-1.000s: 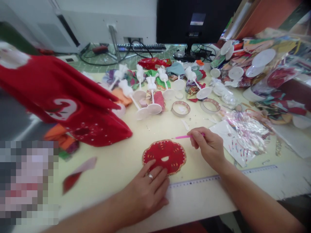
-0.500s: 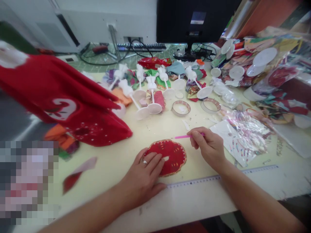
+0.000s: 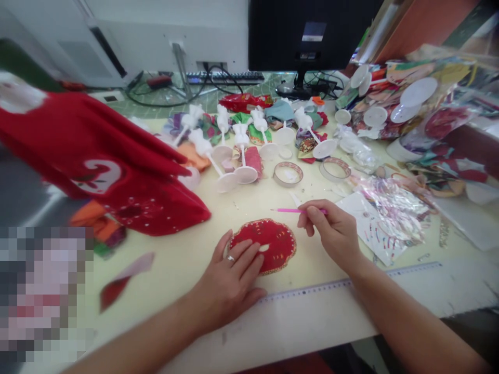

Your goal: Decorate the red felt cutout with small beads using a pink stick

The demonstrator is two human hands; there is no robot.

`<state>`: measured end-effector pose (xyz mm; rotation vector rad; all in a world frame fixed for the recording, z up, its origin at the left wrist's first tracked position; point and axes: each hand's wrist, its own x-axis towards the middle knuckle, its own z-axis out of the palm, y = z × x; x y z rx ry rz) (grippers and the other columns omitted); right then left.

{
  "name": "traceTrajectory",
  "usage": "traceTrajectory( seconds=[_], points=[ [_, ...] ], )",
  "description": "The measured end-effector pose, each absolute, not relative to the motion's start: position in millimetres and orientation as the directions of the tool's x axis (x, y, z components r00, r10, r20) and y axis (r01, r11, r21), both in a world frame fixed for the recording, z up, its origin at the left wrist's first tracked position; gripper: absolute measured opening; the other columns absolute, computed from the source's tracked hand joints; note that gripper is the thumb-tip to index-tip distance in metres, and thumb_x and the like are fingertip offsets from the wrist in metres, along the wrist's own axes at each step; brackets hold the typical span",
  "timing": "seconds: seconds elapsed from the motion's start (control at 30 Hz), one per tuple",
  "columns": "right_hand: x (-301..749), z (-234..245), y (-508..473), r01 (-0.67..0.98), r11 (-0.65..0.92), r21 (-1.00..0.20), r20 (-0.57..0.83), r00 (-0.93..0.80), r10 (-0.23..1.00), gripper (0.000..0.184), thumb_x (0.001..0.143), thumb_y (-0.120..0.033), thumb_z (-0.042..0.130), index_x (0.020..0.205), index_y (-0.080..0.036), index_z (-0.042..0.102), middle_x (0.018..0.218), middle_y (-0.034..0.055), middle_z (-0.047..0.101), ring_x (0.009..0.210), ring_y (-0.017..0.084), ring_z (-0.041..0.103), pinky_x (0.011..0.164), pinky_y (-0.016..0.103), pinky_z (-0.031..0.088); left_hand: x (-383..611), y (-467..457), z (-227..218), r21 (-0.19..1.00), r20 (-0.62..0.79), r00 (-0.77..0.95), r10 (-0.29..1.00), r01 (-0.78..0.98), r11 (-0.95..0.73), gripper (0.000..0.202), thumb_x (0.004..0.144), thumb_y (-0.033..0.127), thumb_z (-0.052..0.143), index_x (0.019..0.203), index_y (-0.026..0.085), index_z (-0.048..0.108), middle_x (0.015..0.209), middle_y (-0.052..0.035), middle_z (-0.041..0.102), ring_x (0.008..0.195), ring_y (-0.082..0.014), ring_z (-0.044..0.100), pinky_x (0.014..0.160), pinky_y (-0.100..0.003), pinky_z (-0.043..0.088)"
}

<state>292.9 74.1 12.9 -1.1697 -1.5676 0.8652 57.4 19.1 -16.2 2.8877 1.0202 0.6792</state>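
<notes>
A red scalloped piece of cloth (image 3: 276, 244) with a gold edge, white dots along its rim and a small pale hole in its middle lies flat on the table. On its left part rests my left hand (image 3: 234, 280), fingers stretched out, a ring on one of them. My right hand (image 3: 331, 228) pinches a thin pink stick (image 3: 289, 210) with a fine tip, held just above the far edge of the cloth and apart from it. Below the cloth lies a long ruler (image 3: 331, 286), its left end at my left thumb.
Several small white mannequin stands (image 3: 241, 140) lie among doll clothes beyond the cloth. Two tape rolls (image 3: 288, 174) sit nearer. A red garment (image 3: 128, 161) blocks the left side. Shiny plastic bags (image 3: 393, 202) and a white card with small gems (image 3: 374, 228) lie right.
My right hand has moved slightly up and left with the pink stick, whose tip is now a little higher. My left hand stays on the cloth. The view has shifted slightly.
</notes>
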Motion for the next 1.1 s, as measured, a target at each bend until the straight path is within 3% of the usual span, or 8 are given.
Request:
traceTrajectory(
  seconds=[0.13, 0.3, 0.47, 0.67, 0.9, 1.1],
  points=[
    [295, 13, 74, 0.252, 0.269, -0.930, 0.257, -0.078, 0.963, 0.011, 0.089, -0.026, 0.051, 0.090, -0.018, 0.059, 0.066, -0.0013, 0.063, 0.047, 0.007, 0.050, 0.047, 0.023, 0.042, 60, 17, -13, 0.173, 0.431, 0.707, 0.560, 0.545, -0.821, 0.032, 0.086, 0.032, 0.053, 0.101, 0.006, 0.063, 0.100, -0.0133, 0.067, 0.095, -0.0263, 0.059, 0.104, -0.057, 0.027],
    [296, 13, 73, 0.279, 0.267, -0.922, 0.259, -0.066, 0.964, 0.008, 0.086, -0.024, 0.055, 0.091, -0.019, 0.060, 0.067, -0.0010, 0.064, 0.049, 0.008, 0.051, 0.047, 0.023, 0.043, 59, 18, -8, 0.186, 0.475, 0.692, 0.543, 0.524, -0.831, 0.027, 0.084, 0.027, 0.057, 0.099, 0.006, 0.063, 0.096, -0.0128, 0.067, 0.093, -0.0251, 0.059, 0.102, -0.055, 0.032],
    [294, 13, 73, 0.265, 0.266, -0.927, 0.255, -0.076, 0.964, 0.011, 0.089, -0.024, 0.051, 0.095, -0.019, 0.060, 0.068, -0.0009, 0.065, 0.048, 0.008, 0.050, 0.047, 0.024, 0.042, 56, 18, -13, 0.187, 0.447, 0.686, 0.574, 0.555, -0.810, 0.031, 0.086, 0.030, 0.055, 0.106, 0.007, 0.061, 0.108, -0.0142, 0.065, 0.104, -0.0283, 0.055, 0.103, -0.056, 0.029],
    [293, 12, 74, 0.247, 0.270, -0.931, 0.260, -0.072, 0.963, 0.015, 0.091, -0.027, 0.048, 0.097, -0.019, 0.059, 0.067, -0.0009, 0.065, 0.046, 0.008, 0.048, 0.048, 0.025, 0.042, 54, 20, -20, 0.146, 0.282, 0.715, 0.639, 0.627, -0.766, 0.051, 0.088, 0.044, 0.049, 0.127, 0.011, 0.048, 0.130, -0.0129, 0.053, 0.128, -0.0334, 0.036, 0.108, -0.060, 0.014],
    [293, 13, 74, 0.252, 0.278, -0.927, 0.267, -0.078, 0.961, 0.015, 0.091, -0.028, 0.048, 0.097, -0.020, 0.059, 0.067, -0.0007, 0.065, 0.048, 0.008, 0.049, 0.048, 0.025, 0.043, 55, 23, -20, 0.115, 0.225, 0.698, 0.680, 0.674, -0.730, 0.052, 0.088, 0.048, 0.046, 0.124, 0.010, 0.050, 0.134, -0.0136, 0.048, 0.132, -0.0352, 0.029, 0.107, -0.063, 0.009],
    [293, 12, 74, 0.243, 0.281, -0.928, 0.272, -0.070, 0.960, 0.016, 0.092, -0.028, 0.047, 0.098, -0.020, 0.059, 0.068, -0.0013, 0.064, 0.048, 0.008, 0.049, 0.049, 0.024, 0.043, 57, 21, -18, 0.138, 0.282, 0.673, 0.684, 0.677, -0.723, 0.049, 0.088, 0.044, 0.048, 0.123, 0.010, 0.051, 0.131, -0.0146, 0.052, 0.130, -0.0345, 0.032, 0.107, -0.062, 0.011]
  ],
)
